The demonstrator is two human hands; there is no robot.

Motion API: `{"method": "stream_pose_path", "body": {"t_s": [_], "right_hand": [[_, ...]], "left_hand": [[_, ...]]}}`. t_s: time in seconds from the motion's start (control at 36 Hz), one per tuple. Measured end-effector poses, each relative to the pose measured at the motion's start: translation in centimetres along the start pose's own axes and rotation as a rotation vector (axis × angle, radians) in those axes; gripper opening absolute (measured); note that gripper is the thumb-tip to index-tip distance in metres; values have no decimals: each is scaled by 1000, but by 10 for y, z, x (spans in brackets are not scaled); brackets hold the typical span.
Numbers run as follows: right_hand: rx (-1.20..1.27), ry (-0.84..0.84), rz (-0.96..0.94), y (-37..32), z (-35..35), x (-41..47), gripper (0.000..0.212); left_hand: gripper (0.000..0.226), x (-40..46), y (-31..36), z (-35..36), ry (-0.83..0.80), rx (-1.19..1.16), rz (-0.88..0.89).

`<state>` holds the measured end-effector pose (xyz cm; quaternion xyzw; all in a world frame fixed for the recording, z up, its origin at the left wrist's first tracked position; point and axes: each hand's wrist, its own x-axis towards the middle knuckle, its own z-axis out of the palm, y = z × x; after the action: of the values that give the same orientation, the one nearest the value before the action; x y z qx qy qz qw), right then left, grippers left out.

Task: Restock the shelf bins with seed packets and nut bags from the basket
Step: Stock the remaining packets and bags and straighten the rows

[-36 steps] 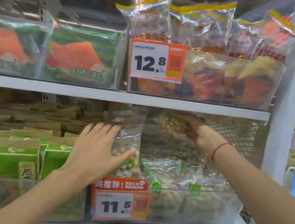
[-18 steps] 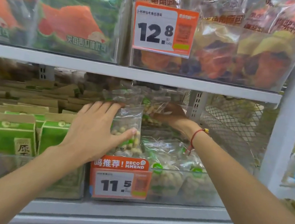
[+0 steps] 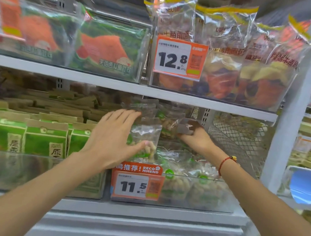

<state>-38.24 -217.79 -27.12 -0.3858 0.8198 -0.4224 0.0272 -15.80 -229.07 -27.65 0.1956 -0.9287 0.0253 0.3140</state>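
Reaching into the lower shelf, both hands work at the clear bin (image 3: 208,205) that carries the orange 11.5 price tag (image 3: 135,185); the left hand (image 3: 111,139) has its fingers straight and spread against the left side of an upright clear nut bag (image 3: 145,136), with the thumb pressing the bag's front low down, so the bag is pinched between thumb and fingers; the bag stands in the left front part of the bin, just behind the tag, its top edge below the upper shelf board (image 3: 115,84); the right hand (image 3: 194,136), with a red string bracelet (image 3: 225,163) at the wrist, is curled round the crinkled top of a second nut bag (image 3: 169,124) further back in the same bin, just right of the first; more nut bags (image 3: 187,182) lie flat along the bin's front; green seed packets (image 3: 45,142) stand in rows in the neighbouring bin to the left; on the shelf above sit bread bags (image 3: 239,55) behind a 12.8 price tag (image 3: 179,58), and green and orange packs (image 3: 104,46) to their left; the basket is out of view.
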Motion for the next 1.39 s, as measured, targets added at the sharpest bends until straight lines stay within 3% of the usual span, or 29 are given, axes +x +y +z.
{"method": "stream_pose_path", "body": {"t_s": [0.19,0.39,0.53,0.72,0.86,0.97,1.08,1.19,1.25,1.33,1.39], "right_hand": [[-160,105,-317,-40,2,-108,37],[-463,-320,-570,-77,46,-180,21],[-685,-795,-557,-76,106,-192,28],[-820,-1158,-380,-19,221,-219,34],[-718,-1207,-197,52,282,-251,42],[-746,-1055,-220,92,313,-292,66],[-935,-957,-448,113,331,-319,87],[-1123,-863,-601,113,344,-323,90],[-1131,-812,-618,112,351,-319,80],[-1125,-825,-561,113,349,-315,37],[-1076,-812,-481,113,341,-313,32]], "left_hand": [[56,-60,-5,-19,118,-103,67],[35,-144,-21,-28,81,-225,-3],[22,-212,-51,-18,-265,-251,-245],[24,-318,-116,50,-841,-268,-559],[23,-395,-134,98,-1151,-326,-687],[20,-438,-131,118,-1277,-308,-805],[54,-469,-130,123,-1409,-74,-684],[91,-468,-135,121,-1648,-105,-592],[98,-461,-137,120,-1720,-176,-597],[89,-449,-137,119,-1851,-267,-546],[89,-447,-138,119,-1919,-268,-515]]}}
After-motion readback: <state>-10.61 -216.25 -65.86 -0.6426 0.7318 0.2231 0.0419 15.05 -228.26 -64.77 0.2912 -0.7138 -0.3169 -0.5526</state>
